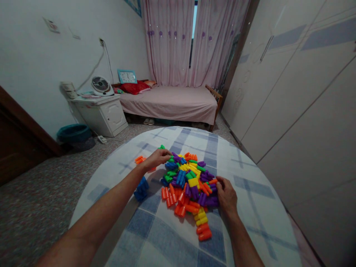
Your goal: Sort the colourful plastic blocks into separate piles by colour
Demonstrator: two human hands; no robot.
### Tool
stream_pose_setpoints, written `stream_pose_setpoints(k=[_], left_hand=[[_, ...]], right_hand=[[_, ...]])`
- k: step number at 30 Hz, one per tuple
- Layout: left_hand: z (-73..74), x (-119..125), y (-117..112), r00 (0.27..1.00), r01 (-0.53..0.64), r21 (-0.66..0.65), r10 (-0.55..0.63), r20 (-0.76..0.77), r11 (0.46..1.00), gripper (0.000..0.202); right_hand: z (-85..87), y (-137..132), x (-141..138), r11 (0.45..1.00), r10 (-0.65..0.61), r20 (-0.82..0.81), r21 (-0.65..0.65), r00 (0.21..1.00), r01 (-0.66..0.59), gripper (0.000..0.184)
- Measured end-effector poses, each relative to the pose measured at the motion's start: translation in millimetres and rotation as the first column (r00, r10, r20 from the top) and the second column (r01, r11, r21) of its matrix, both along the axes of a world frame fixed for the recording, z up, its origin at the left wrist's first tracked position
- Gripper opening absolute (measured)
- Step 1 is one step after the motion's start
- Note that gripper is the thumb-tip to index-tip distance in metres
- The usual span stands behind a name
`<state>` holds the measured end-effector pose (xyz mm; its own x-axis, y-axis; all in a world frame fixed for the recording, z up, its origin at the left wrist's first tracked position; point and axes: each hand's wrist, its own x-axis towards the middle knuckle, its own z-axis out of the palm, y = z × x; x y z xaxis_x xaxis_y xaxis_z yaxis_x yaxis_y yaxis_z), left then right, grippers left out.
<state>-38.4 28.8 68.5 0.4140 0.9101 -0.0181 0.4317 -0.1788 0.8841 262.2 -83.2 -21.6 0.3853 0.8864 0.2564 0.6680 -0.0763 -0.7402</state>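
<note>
- Round desk (258,207) under a blue-and-white checked cloth, seen from above
- Pile of blocks (189,185) near the desk's middle — orange, yellow, purple, blue and green pieces heaped together
- Left hand (157,158) reaches out to the far left edge of the pile, palm down, fingers curled onto the blocks there; whether it pinches one I cannot tell
- Right hand (226,196) rests at the pile's right edge, fingers bent and touching purple and orange blocks; its grip is hidden by the back of the hand
- Blue block (141,189) lies apart from the pile, just beside the left forearm
- Orange blocks (139,160) lie separately on the cloth, left of the left hand
- A row of orange and yellow blocks (203,226) trails from the pile toward the near edge
- Beyond the desk — a bed (172,102) with a pink cover under pink curtains (191,40)
- Red pillow (136,87) and a clock (127,76) at the bed's left end
- White cabinet (101,113) by the left wall, a small fan (101,85) on top
- Teal basin (73,132) on the floor beside the cabinet
- White wardrobe (300,85) along the right side
</note>
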Motion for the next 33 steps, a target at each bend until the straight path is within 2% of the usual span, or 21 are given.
stream_pose_setpoints(k=[5,8,10,13,16,18,20,22,24,27,33], left_hand=[[5.6,9.9,-11.8,0.999,0.033,0.021,-0.032,-0.033,0.999,0.036],[10.5,20.3,-23.6,0.997,0.046,-0.040,-0.044,0.071,0.998,0.040],[11.1,27.0,-27.2,0.991,0.018,-0.031,-0.014,0.132,0.999,0.040],[3.9,28.8,-18.1,0.979,-0.139,0.086,0.123,0.162,0.987,0.038],[-9.6,15.0,5.6,0.936,-0.351,0.214,0.340,0.091,0.911,0.033],[-17.7,-0.3,21.6,0.858,-0.476,0.280,0.510,-0.059,0.833,0.026],[-23.2,-15.5,32.9,0.755,-0.554,0.328,0.628,-0.187,0.765,0.022],[-26.4,-27.0,39.0,0.685,-0.595,0.340,0.680,-0.261,0.729,0.020],[-28.7,-33.1,42.0,0.643,-0.613,0.336,0.699,-0.315,0.715,0.021],[-32.4,-33.2,45.7,0.618,-0.599,0.326,0.681,-0.393,0.732,0.023],[-38.0,-23.4,45.5,0.692,-0.439,0.325,0.546,-0.473,0.838,0.021]], right_hand=[[1.0,-0.4,-0.5,1.000,0.010,-0.006,0.008,1.000,-0.010,0.039],[1.8,-0.6,-0.8,1.000,0.006,-0.008,0.000,1.000,-0.006,0.039],[2.2,-0.8,-1.0,1.000,0.001,-0.013,-0.006,1.000,-0.001,0.039],[2.4,-1.1,-1.1,1.000,0.002,-0.021,0.006,1.000,-0.001,0.039],[2.1,-1.0,-0.7,1.000,0.003,-0.030,0.011,1.000,-0.003,0.039],[1.6,-0.6,-0.2,1.000,0.006,-0.034,0.006,0.999,-0.006,0.039],[1.0,-0.1,0.2,1.000,0.011,-0.035,0.004,0.999,-0.010,0.038],[0.4,0.2,0.4,1.000,0.012,-0.032,0.006,0.999,-0.012,0.038],[-0.2,0.5,0.5,1.000,0.010,-0.028,0.012,1.000,-0.009,0.039],[-0.8,0.6,0.6,1.000,0.008,-0.028,0.014,1.000,-0.008,0.039],[1.0,-0.1,0.0,1.000,0.009,-0.038,-0.002,0.999,-0.009,0.038]])
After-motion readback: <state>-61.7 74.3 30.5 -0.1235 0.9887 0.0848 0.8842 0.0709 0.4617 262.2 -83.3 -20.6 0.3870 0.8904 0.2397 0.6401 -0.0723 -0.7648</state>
